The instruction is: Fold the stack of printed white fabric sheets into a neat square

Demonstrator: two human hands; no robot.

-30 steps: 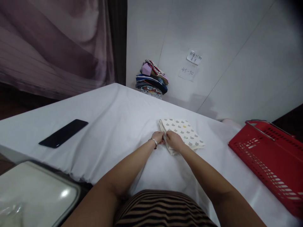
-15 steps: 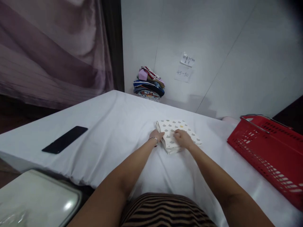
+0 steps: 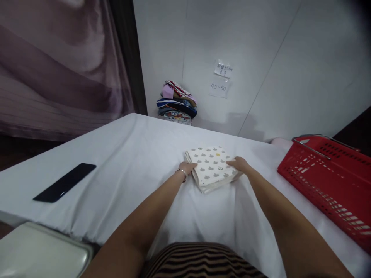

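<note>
A folded white cloth (image 3: 211,164) printed with small grey shapes and a yellow one lies on the white-covered table (image 3: 156,139) in front of me. My left hand (image 3: 188,168) grips its left edge, thumb on top and the other fingers hidden beneath. At the right edge, my right hand (image 3: 240,163) holds the cloth in the same way, thumb above and fingers under. Several layers show along the cloth's near edge. A bracelet sits on my left wrist.
To the right stands a red plastic basket (image 3: 327,181) with a metal handle. A black flat panel (image 3: 65,182) lies on the left. Folded clothes (image 3: 177,101) are stacked beyond the far edge, by the wall. A pale lidded box (image 3: 43,251) is at the lower left.
My right hand has moved from the top of the cloth to its right edge and taken hold there. My left hand stays at the left edge. The view has shifted slightly.
</note>
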